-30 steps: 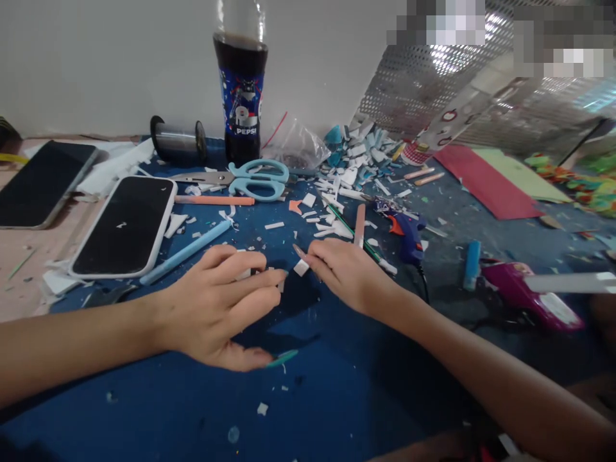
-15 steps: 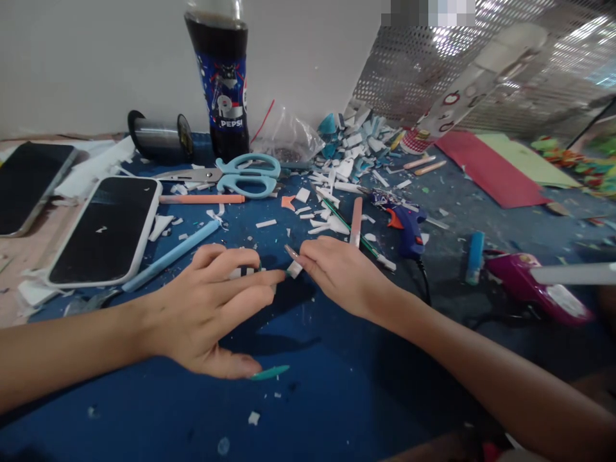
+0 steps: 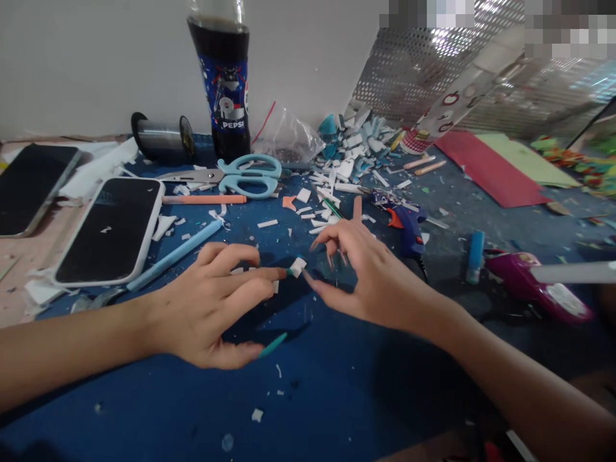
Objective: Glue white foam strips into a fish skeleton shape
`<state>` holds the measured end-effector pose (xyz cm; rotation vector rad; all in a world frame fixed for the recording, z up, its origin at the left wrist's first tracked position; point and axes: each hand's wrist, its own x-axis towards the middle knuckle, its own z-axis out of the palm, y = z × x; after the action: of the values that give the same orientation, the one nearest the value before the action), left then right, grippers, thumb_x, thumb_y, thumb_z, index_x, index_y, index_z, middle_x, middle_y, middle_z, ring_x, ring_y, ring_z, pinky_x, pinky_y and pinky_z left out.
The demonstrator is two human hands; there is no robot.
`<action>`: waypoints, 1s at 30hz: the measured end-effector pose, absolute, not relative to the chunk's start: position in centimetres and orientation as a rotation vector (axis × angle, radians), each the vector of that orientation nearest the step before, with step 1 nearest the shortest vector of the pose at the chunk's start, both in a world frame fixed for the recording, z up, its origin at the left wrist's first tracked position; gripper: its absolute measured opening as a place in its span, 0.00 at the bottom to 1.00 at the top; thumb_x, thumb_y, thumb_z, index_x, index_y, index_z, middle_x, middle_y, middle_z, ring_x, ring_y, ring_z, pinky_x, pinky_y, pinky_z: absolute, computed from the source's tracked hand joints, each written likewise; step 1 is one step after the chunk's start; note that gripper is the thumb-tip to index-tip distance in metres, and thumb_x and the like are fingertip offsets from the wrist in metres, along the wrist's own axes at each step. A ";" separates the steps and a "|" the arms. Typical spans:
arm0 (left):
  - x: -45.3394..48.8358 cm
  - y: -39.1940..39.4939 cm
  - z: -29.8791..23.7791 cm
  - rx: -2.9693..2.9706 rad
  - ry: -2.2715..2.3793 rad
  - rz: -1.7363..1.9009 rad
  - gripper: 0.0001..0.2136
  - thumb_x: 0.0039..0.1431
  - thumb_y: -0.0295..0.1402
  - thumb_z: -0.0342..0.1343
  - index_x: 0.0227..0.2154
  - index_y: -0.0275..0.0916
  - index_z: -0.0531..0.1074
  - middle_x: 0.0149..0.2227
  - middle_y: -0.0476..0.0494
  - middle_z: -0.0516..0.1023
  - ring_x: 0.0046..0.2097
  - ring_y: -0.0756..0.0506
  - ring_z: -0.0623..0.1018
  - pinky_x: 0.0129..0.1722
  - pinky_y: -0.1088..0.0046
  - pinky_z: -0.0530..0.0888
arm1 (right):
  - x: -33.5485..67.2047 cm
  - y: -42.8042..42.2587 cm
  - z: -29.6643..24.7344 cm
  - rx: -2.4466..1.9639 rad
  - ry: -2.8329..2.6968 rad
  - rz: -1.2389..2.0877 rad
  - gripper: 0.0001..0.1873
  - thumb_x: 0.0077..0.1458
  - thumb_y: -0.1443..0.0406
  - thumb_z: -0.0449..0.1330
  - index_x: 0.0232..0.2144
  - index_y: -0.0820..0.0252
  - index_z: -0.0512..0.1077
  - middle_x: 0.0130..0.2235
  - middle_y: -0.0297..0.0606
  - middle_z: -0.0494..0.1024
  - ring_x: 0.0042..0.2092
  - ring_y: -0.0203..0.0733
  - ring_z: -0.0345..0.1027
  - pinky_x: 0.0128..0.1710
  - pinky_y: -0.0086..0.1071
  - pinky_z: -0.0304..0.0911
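Observation:
My left hand (image 3: pixel 219 301) hovers low over the blue tabletop (image 3: pixel 308 398), its fingers spread and long teal nails showing. One nail tip meets the left edge of a small white square piece (image 3: pixel 298 266); whether it sticks to the nail I cannot tell. More white bits lie partly hidden beneath those fingers. To the right of the square is my right hand (image 3: pixel 359 273), fingers bent but apart, holding nothing visible. Its thumb nail comes close to the square's lower right edge. A pink nail file (image 3: pixel 357 209) lies just behind the right hand.
Blue scissors (image 3: pixel 250 174), a phone (image 3: pixel 110 230), a light blue pen-like tool (image 3: pixel 178 253) and a cola bottle (image 3: pixel 226 90) stand or lie to the left and back. A scrap heap (image 3: pixel 356 144) and a blue glue gun (image 3: pixel 409 228) are farther right.
My right hand has opened from a pinch at the white square and drawn slightly back to the right. My left hand stays nearly in place; its thumb has risen slightly.

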<state>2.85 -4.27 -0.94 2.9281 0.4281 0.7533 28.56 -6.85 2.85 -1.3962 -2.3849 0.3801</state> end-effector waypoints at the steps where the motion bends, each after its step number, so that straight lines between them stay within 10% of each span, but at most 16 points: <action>1: 2.9 -4.3 -0.9 2.926 0.435 0.753 0.15 0.57 0.43 0.51 0.43 0.39 0.65 0.49 0.41 0.79 0.48 0.34 0.70 0.37 0.60 0.59 | 28.6 -7.0 2.6 -1.371 -2.400 0.378 0.16 0.53 0.61 0.60 0.41 0.62 0.62 0.33 0.38 0.66 0.36 0.43 0.63 0.37 0.36 0.60; 15: 2.9 -4.2 -1.1 2.863 0.524 0.806 0.10 0.56 0.28 0.53 0.41 0.42 0.61 0.47 0.40 0.79 0.48 0.34 0.72 0.38 0.57 0.63 | 29.0 -6.8 0.8 -1.266 -2.400 0.500 0.15 0.54 0.64 0.60 0.42 0.61 0.63 0.34 0.37 0.65 0.36 0.41 0.62 0.34 0.33 0.59; 30: 2.8 -3.9 -1.1 2.765 0.699 0.663 0.14 0.59 0.35 0.54 0.42 0.39 0.55 0.48 0.35 0.73 0.49 0.36 0.68 0.40 0.59 0.64 | 29.4 -5.7 0.4 -1.210 -2.375 0.689 0.17 0.53 0.64 0.64 0.43 0.61 0.65 0.35 0.37 0.67 0.37 0.40 0.62 0.35 0.33 0.61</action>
<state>2.76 -3.88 -1.05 2.7654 0.6993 0.6631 29.40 -5.66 0.38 -1.2103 -2.3746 0.6894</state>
